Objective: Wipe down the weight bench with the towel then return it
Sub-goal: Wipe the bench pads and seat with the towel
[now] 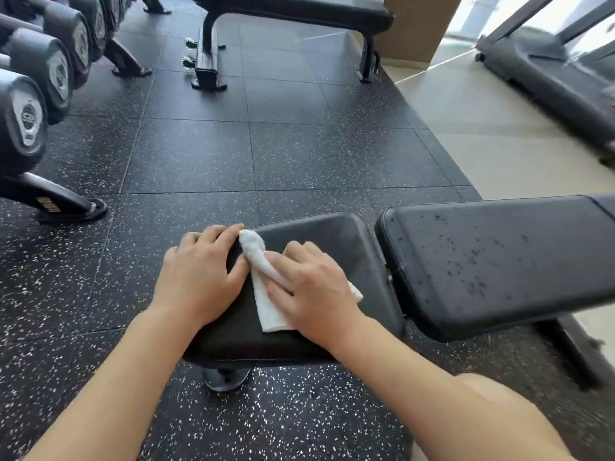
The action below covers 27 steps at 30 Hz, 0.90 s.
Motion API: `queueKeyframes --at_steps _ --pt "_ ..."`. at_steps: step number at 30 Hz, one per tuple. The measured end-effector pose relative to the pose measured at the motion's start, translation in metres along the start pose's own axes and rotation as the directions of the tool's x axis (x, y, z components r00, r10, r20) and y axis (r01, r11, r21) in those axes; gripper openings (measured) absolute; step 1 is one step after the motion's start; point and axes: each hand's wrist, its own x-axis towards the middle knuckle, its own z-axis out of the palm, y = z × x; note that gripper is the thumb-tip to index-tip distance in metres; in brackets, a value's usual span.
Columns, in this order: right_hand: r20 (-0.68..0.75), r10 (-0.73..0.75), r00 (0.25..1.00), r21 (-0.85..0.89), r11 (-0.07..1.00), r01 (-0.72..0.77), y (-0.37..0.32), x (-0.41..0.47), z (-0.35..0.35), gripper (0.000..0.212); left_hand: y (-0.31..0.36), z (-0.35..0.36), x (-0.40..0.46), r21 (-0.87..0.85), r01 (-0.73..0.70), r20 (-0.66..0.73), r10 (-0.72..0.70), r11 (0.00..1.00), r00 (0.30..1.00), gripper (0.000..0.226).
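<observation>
The black weight bench has a short seat pad in front of me and a long back pad to its right, speckled with droplets. A white towel lies crumpled on the seat pad. My right hand presses flat on the towel, fingers spread over it. My left hand rests flat on the left edge of the seat pad, its fingertips touching the towel's upper end.
A dumbbell rack with several dumbbells lines the left side. A second black bench stands across the speckled rubber floor. A treadmill sits on the pale floor at far right.
</observation>
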Motion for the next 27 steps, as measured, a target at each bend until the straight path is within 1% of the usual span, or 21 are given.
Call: queueKeyframes --at_steps 2,3,5,6,7,9,10,11,13,15,16,17,18,20,21,22,23,24,25,26,27 --pt "-0.014 -0.023 1.0 -0.007 1.0 0.023 0.023 0.008 -0.005 0.027 -0.002 0.001 0.003 0.015 -0.024 0.0 0.024 1.0 1.0 0.07" --pt "-0.053 0.02 0.998 -0.037 0.999 -0.022 0.04 0.016 -0.008 0.025 -0.002 0.001 0.004 0.02 -0.047 -0.007 0.047 0.999 0.999 0.069" --pt "-0.136 0.188 0.973 -0.088 0.976 -0.201 0.079 0.031 -0.014 0.024 -0.003 0.004 0.005 0.015 -0.099 -0.025 0.1 0.995 0.995 0.067" --pt "-0.163 0.268 0.95 -0.083 0.955 -0.284 0.096 0.035 -0.016 0.023 -0.003 0.005 0.006 0.012 -0.116 -0.033 0.116 0.993 0.993 0.066" --pt "-0.184 0.332 0.925 -0.055 0.936 -0.347 0.109 0.037 -0.016 0.023 -0.003 0.005 0.006 0.01 -0.125 -0.038 0.125 0.992 0.991 0.065" --pt "-0.205 0.385 0.9 -0.05 0.914 -0.402 0.113 0.038 -0.016 0.025 -0.003 0.005 0.007 0.002 -0.13 -0.038 0.13 0.992 0.991 0.065" --pt "-0.199 0.378 0.904 -0.093 0.911 -0.402 0.107 0.038 -0.015 0.026 -0.003 0.005 0.007 -0.001 -0.134 -0.04 0.134 0.991 0.99 0.065" --pt "-0.187 0.34 0.922 -0.148 0.918 -0.368 0.098 0.037 -0.013 0.029 -0.003 0.005 0.006 -0.003 -0.137 -0.042 0.137 0.991 0.99 0.065" --pt "-0.136 0.181 0.974 -0.182 0.962 -0.204 0.063 0.035 -0.005 0.034 -0.002 0.003 0.005 -0.009 -0.138 -0.047 0.137 0.99 0.989 0.065" --pt "-0.021 0.012 1.0 -0.081 0.997 -0.014 0.027 0.024 0.003 0.029 -0.001 0.001 0.005 -0.019 -0.131 -0.056 0.13 0.991 0.99 0.063" --pt "0.002 -0.044 0.999 -0.035 0.998 0.044 0.024 0.021 0.002 0.027 0.0 0.001 0.005 -0.023 -0.125 -0.057 0.124 0.992 0.991 0.062" --pt "-0.003 -0.061 0.998 -0.024 0.998 0.061 0.029 0.023 -0.003 0.027 0.0 0.0 0.005 -0.02 -0.123 -0.055 0.122 0.992 0.991 0.062" --pt "-0.03 -0.039 0.999 -0.068 0.997 0.037 0.044 0.027 -0.007 0.026 0.0 0.0 0.005 -0.015 -0.124 -0.051 0.124 0.992 0.991 0.063" --pt "-0.172 0.053 0.984 -0.188 0.978 -0.086 0.086 0.038 -0.018 0.016 0.0 0.0 0.005 -0.012 -0.122 -0.04 0.121 0.992 0.992 0.064" --pt "-0.23 0.144 0.962 -0.208 0.959 -0.194 0.106 0.041 -0.025 0.014 -0.001 0.001 0.005 -0.016 -0.119 -0.037 0.119 0.993 0.992 0.065" --pt "-0.245 0.261 0.934 -0.186 0.933 -0.309 0.119 0.043 -0.03 0.019 -0.001 0.001 0.005 -0.02 -0.12 -0.035 0.12 0.993 0.992 0.065" --pt "-0.222 0.348 0.911 -0.149 0.911 -0.385 0.121 0.042 -0.031 0.026 -0.002 0.001 0.004 -0.02 -0.124 -0.035 0.123 0.992 0.992 0.066" --pt "-0.216 0.356 0.909 -0.143 0.91 -0.39 0.114 0.04 -0.029 0.031 -0.002 0.002 0.004 -0.018 -0.127 -0.034 0.126 0.992 0.991 0.066" --pt "-0.2 0.325 0.924 -0.148 0.922 -0.357 0.1 0.038 -0.026 0.032 -0.002 0.001 0.004 -0.015 -0.128 -0.034 0.128 0.992 0.991 0.066" --pt "-0.159 0.265 0.951 -0.151 0.945 -0.289 0.083 0.036 -0.02 0.031 -0.002 0.001 0.004 -0.014 -0.127 -0.034 0.127 0.992 0.991 0.066" --pt "-0.106 0.175 0.979 -0.128 0.974 -0.188 0.061 0.033 -0.014 0.03 -0.002 0.001 0.005 -0.017 -0.127 -0.033 0.127 0.992 0.991 0.066"
